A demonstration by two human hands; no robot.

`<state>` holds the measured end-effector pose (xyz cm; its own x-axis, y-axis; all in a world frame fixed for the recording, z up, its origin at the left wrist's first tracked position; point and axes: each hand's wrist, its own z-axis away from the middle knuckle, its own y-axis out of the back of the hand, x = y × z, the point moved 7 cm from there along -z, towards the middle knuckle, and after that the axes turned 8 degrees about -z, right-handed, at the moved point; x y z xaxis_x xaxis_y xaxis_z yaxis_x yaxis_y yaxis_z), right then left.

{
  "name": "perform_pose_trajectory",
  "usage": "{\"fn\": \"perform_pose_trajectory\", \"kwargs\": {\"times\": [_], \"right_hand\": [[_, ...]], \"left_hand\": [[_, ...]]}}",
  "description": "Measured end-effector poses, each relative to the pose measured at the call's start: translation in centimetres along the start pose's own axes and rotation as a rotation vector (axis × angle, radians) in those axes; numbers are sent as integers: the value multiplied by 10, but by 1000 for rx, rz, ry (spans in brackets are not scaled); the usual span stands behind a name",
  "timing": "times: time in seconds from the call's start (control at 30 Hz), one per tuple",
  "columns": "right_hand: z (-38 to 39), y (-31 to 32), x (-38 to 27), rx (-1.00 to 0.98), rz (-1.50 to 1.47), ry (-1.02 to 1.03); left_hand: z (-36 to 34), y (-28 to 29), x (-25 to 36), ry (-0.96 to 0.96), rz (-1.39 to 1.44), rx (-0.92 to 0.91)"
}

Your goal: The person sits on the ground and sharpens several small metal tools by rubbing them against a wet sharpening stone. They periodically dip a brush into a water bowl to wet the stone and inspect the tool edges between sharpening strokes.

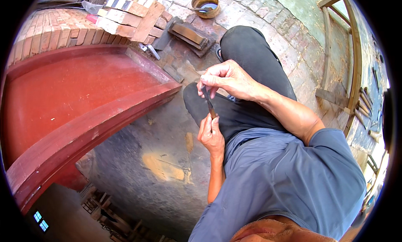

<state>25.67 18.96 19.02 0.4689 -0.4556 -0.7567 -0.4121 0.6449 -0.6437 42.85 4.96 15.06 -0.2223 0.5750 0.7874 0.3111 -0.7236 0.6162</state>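
My left hand [212, 136] is closed round the brown wooden handle of a slim chisel [210, 107], its dark narrow blade pointing up and away from me. The fingers of my right hand [230, 79] are bent together at the blade's far end, thumb and fingertips pinching it. The tip itself is partly hidden by those fingers. Both hands are held over my legs in dark trousers [259, 53]. Beyond them a brown sharpening stone [187, 33] rests on a dark block, with a round brown bowl [200, 0] of water further off.
A red wooden door sill and panel [83, 91] fills the left. Stacked bricks [146, 22] stand at the far left, next to a small white-and-grey tool [153, 52]. On the right is a wooden frame [356, 45] and a bench holding several wooden-handled tools [365, 102].
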Motion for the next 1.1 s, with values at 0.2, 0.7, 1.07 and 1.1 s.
{"fn": "perform_pose_trajectory", "kwargs": {"times": [0.2, 0.7, 1.07, 1.1], "right_hand": [[3, -4, 2, -9, 0, -26], [6, -4, -2, -22, 70, 33], [7, -3, -2, -18, 58, 52], [7, -4, -3, -24, 61, 56]], "left_hand": [[0, -2, -1, 26, 70, -29], [-4, -2, -4, 10, 62, 2], [-7, 7, -6, -39, -54, 26], [-7, 7, -5, -39, -50, 30]]}}
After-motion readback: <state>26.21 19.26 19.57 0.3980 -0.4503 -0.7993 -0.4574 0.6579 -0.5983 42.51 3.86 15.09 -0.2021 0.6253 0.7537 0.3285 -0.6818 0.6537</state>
